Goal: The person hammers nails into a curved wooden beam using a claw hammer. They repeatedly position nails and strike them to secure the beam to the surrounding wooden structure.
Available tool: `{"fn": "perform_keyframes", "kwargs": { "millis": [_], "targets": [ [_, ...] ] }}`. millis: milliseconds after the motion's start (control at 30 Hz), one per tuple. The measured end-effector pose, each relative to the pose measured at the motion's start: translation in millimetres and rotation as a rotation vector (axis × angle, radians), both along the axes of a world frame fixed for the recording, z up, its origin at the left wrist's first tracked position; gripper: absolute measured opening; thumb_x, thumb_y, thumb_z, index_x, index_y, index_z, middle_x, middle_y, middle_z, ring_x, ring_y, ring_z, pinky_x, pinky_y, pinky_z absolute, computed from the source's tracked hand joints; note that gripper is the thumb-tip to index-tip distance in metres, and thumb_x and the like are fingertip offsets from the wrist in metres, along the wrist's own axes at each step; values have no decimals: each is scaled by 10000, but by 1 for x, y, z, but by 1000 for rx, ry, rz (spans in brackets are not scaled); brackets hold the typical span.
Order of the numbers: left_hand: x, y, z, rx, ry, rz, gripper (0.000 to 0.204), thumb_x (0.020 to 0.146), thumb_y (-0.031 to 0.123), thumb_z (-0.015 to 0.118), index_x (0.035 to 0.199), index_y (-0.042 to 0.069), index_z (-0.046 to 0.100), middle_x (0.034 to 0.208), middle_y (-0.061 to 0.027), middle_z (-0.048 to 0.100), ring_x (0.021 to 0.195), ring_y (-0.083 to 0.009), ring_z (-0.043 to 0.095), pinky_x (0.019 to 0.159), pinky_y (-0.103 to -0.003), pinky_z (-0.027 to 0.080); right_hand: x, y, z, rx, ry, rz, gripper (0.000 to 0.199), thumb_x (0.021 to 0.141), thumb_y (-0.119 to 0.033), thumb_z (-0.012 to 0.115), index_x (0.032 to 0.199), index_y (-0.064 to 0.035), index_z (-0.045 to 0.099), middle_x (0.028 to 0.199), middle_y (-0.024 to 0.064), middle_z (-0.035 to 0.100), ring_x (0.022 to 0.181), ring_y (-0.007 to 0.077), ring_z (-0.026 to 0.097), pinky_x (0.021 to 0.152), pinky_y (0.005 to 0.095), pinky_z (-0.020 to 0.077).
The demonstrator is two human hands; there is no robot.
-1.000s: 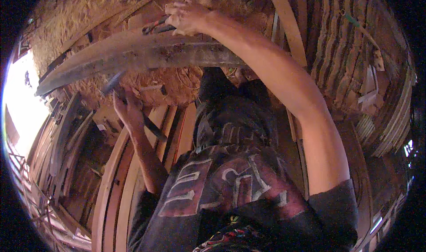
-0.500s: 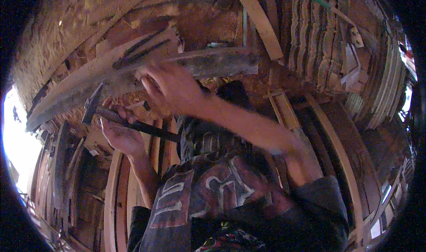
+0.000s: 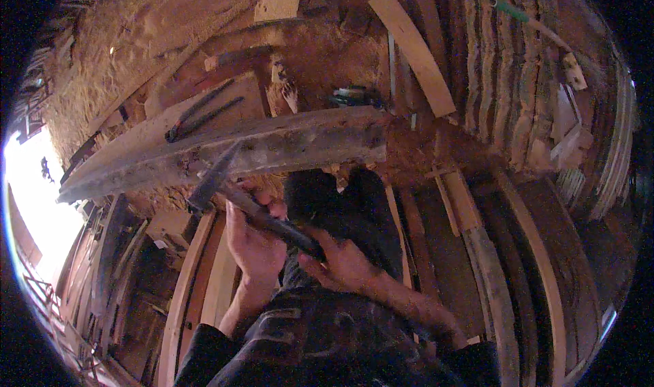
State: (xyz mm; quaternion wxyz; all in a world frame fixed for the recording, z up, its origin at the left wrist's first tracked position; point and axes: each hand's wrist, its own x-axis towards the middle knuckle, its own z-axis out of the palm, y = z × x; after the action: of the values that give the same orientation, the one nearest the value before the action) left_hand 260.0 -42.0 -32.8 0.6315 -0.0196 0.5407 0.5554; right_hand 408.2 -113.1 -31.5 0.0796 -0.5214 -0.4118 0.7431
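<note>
A hammer lies slantwise in front of my body, its metal head up and to the left. My left hand is closed around its handle just below the head. Near the handle's dark lower end, my right hand is closed on it too; part of those fingers is hidden. Just beyond the hammer head lies a long, rough grey wooden beam. Behind it, long-handled pincers rest on a flat board.
Sawdust covers the ground at the far left. A pale plank leans at the back, beside a stack of wavy-edged boards. A green-ended stick lies across that stack. Long timber strips stand on both sides of me.
My right hand has come down from above the beam to the hammer handle. The hammer and left hand have shifted right and nearer to me. The whole view has tilted slightly.
</note>
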Motion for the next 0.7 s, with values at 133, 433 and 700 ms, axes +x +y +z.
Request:
{"fn": "perform_keyframes", "kwargs": {
  "millis": [133,433,700],
  "targets": [
    [27,-16,-17,-186,438,-54,241,1054,266,482,1219,94,514,928,-56,597,674,-166,530,610,-314,456,36,-28,-2,305,-213,-27,557,959,-348,598,1390,-39,427,1035,260,665,895,472,656,750,542,544],
    [16,-27,-43,-90,474,-137,208,1051,282,501,1086,89,570,808,17,522,662,-79,463,536,-230,369,104,-28,18,29,-513,-140,454,977,-241,590,1334,27,510,1329,278,542,1204,437,556,926,453,498],
    [33,-33,-53,192,930,-440,293,1041,241,521,1219,12,568,884,-20,575,677,-72,481,571,-221,390,151,-91,-6,321,-933,-281,538,987,-299,565,1333,104,482,1277,322,578,1173,494,554,1007,509,443]
  ]
}}
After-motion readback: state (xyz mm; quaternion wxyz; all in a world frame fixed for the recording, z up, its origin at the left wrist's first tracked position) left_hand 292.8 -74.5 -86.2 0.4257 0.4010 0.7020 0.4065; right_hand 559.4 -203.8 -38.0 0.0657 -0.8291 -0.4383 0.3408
